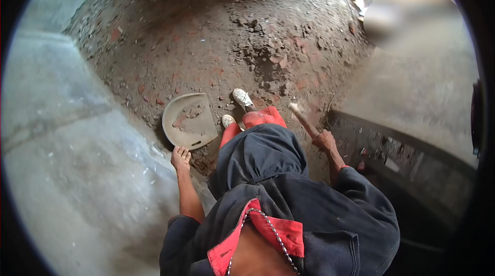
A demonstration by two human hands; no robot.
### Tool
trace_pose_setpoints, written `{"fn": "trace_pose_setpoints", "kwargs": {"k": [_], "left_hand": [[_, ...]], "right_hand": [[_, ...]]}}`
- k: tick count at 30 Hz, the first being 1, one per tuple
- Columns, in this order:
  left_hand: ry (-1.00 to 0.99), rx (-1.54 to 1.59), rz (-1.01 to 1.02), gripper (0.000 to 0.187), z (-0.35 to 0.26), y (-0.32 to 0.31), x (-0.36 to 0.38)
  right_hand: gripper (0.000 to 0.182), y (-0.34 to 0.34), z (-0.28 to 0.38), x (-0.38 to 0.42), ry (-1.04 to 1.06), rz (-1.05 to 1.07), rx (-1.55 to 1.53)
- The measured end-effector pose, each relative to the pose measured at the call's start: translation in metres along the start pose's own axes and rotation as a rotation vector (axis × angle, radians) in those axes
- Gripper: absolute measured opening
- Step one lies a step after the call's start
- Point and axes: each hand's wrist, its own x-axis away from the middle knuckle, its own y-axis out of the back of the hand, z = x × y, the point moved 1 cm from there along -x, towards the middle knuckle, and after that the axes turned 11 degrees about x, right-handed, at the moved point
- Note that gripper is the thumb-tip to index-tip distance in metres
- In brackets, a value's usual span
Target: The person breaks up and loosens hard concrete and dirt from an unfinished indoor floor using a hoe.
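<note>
My right hand [324, 141] is wrapped round a wooden handle [305, 122], whose pale end points up and to the left above the dirt floor. On the left, my left hand [181, 158] is just below a shallow grey pan [190, 121] with a slot near its lower rim. Its fingers are apart, and nothing shows in them. Some soil and reddish pieces lie in the pan. The pan rests on the ground to the left of my white shoes [242, 97].
Loose soil and rubble [268, 64] cover the ground ahead. A pale concrete wall [67, 137] runs along the left. To the right is a concrete ledge [412, 95] with debris below its edge. A blurred round patch lies at the upper right.
</note>
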Motion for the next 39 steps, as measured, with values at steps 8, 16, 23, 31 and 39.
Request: {"fn": "trace_pose_setpoints", "kwargs": {"k": [8,16,23,31,39], "left_hand": [[0.158,-0.263,0.068,0.025,0.006,0.003,-0.031],[0.313,-0.453,0.059,0.023,0.064,-0.022,-0.013],[0.122,-0.373,0.18,0.018,0.081,-0.085,0.045],[0.175,-0.665,0.173,0.024,0.125,-0.084,0.066],[-0.202,-1.04,0.627,0.02,0.161,-0.254,0.138]], "right_hand": [[0.046,-0.152,-0.095,0.067,-0.182,0.378,-0.162],[0.064,-0.203,-0.18,0.177,-0.218,0.453,0.0],[0.063,-0.255,-0.239,0.152,-0.257,0.502,-0.091],[0.065,-0.26,-0.161,0.068,-0.431,0.37,-0.594],[0.052,-0.097,-0.118,-0.053,-0.384,0.081,-0.767]]}}
